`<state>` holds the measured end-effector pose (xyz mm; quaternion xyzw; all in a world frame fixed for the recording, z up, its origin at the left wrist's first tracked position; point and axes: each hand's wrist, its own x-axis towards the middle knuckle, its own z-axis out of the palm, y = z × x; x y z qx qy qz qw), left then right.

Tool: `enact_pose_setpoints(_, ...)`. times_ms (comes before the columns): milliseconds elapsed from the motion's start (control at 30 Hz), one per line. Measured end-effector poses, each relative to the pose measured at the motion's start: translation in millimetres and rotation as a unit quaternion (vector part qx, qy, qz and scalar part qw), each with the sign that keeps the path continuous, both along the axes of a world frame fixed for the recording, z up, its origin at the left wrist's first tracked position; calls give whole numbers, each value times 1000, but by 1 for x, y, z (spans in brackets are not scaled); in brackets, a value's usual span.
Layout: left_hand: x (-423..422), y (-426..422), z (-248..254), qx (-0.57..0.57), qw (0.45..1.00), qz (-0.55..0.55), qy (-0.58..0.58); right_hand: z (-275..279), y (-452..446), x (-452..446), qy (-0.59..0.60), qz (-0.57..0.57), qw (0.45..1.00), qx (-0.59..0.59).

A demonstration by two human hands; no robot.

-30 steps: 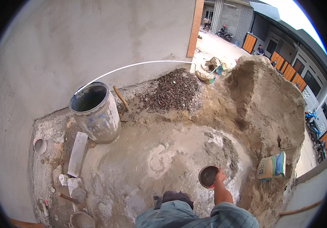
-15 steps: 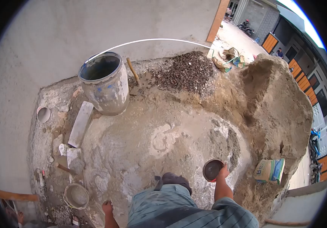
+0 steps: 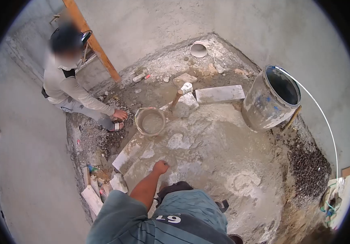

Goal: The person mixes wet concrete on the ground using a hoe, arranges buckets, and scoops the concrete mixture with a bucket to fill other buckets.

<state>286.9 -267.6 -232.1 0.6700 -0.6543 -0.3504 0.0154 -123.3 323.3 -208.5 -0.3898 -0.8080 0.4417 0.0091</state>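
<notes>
My left hand (image 3: pixel 160 166) is stretched forward over the wet grey mortar (image 3: pixel 207 134), its fingers curled into a fist with nothing visible in them. Ahead of it stands a bucket (image 3: pixel 139 127) with grey mix inside. Beyond the bucket, a wooden-handled tool (image 3: pixel 177 97) rests by the pale blocks, its head smeared with mortar. My right hand is out of view. A dark rounded edge (image 3: pixel 236 239) shows at the bottom beside my shirt; I cannot tell what it is.
A co-worker (image 3: pixel 77 87) crouches at the left, one hand low near the bucket. A large barrel (image 3: pixel 260 107) with a white hose (image 3: pixel 323 116) stands at the right, gravel (image 3: pixel 309 164) beyond it. Long blocks (image 3: pixel 219 94) edge the mortar. A small pail (image 3: pixel 198 50) lies near the corner.
My view has swung left, bringing the co-worker in and taking the sand heap out. My left hand has moved forward towards the bucket. My right hand, earlier holding a round bowl, has left view.
</notes>
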Motion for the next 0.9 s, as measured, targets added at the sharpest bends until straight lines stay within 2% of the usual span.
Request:
enact_pose_setpoints(267, 24, 19, -17, 5, 1000, 1, 17, 27, -1, -29, -52, 121, 988, 84)
enact_pose_setpoints(433, 31, 24, -27, -16, 1000, -18, 8, 40, -7, -44, -87, 246, 941, 214)
enact_pose_setpoints(500, 32, 27, -27, 3, 1000, 6, 9, 46, -14, -46, -83, 264, 933, 228)
enact_pose_setpoints(533, 32, 26, -26, 12, 1000, 16, 10, 47, -21, -46, -77, 260, 940, 207)
enact_pose_setpoints(633, 34, 26, -23, 19, 999, 33, 15, 58, -37, -55, -14, 153, 988, 15)
enact_pose_setpoints(733, 34, 27, -11, 10, 999, 41, 25, 34, -37, -78, 29, -73, 988, -132)
enact_pose_setpoints(833, 35, 25, -12, -26, 998, 41, 40, 34, -36, -76, 26, -42, 990, -130)
enact_pose_setpoints(900, 38, 22, -18, -26, 998, 21, 48, 56, -51, -68, 54, -90, 980, -167)
